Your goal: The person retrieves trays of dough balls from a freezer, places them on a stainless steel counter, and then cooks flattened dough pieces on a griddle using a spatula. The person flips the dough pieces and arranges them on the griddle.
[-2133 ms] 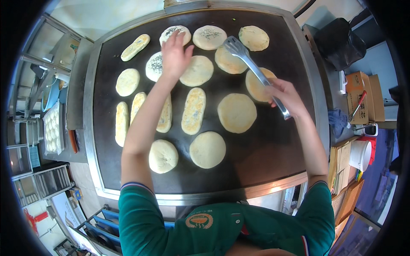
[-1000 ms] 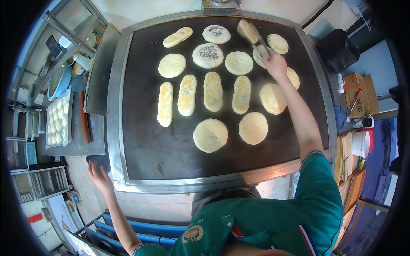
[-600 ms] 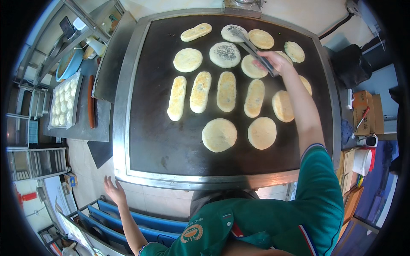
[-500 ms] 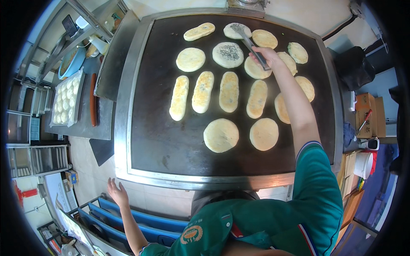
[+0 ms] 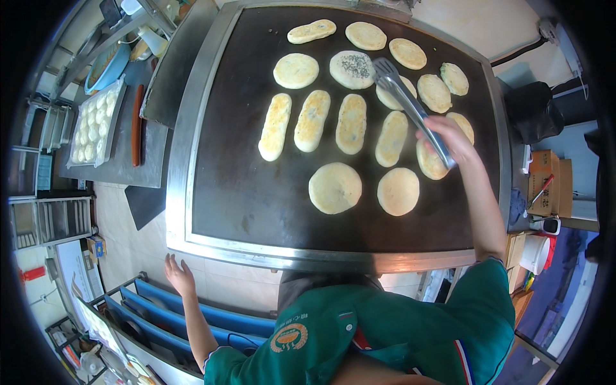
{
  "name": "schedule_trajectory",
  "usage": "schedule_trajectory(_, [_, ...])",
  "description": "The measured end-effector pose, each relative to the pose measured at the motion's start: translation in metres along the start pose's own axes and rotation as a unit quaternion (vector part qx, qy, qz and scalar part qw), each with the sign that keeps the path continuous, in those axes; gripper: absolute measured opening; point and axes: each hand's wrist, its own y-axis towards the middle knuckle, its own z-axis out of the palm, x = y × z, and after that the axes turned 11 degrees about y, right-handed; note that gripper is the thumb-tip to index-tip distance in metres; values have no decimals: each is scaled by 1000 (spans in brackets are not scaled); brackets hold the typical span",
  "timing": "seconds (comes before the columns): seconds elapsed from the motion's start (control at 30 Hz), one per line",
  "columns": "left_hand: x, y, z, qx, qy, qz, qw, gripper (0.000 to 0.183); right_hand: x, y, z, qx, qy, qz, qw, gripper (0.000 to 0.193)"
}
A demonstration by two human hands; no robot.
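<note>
Metal tongs [image 5: 410,106] are gripped in my right hand [image 5: 452,138], over the right side of a wide dark griddle [image 5: 250,205]. Their tips hover close to a flatbread topped with dark seeds [image 5: 350,69] and partly cover a round flatbread [image 5: 401,95] beside it. At the far edge lies a lightly browned round flatbread [image 5: 366,36]. Long oval flatbreads [image 5: 312,120] form a row across the middle, with two plain round ones, including a larger flatbread [image 5: 335,188], nearer me. My left hand [image 5: 179,274] hangs empty beyond the griddle's front left corner, fingers apart.
A steel rim [image 5: 308,256] borders the griddle. On the left counter are a tray of dough balls [image 5: 96,125], a reddish-brown rolling pin [image 5: 137,125] and a blue basin [image 5: 108,69]. Blue panels [image 5: 186,311] stand below my left hand. A cardboard box [image 5: 545,183] sits at right.
The far round flatbread showed a dark-seeded top under the tongs; now its browned face is up. My right hand has drawn the tongs back toward me and to the right.
</note>
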Motion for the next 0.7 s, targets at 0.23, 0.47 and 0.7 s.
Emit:
schedule_trajectory(0.23, [-18, 9, -5, -67, 1, 18, 998, 37, -17, 51, 21, 46, 44, 90, 994, 33])
schedule_trajectory(0.47, [11, -2, -52, -99, 39, -24, 994, 37, -38, 105, 60, -141, -141, -141, 970, 30])
schedule_trajectory(0.7, [77, -66, 0, 23, 39, -113, 993, 32, -52, 16, 99, -180, -417, -348, 820, 48])
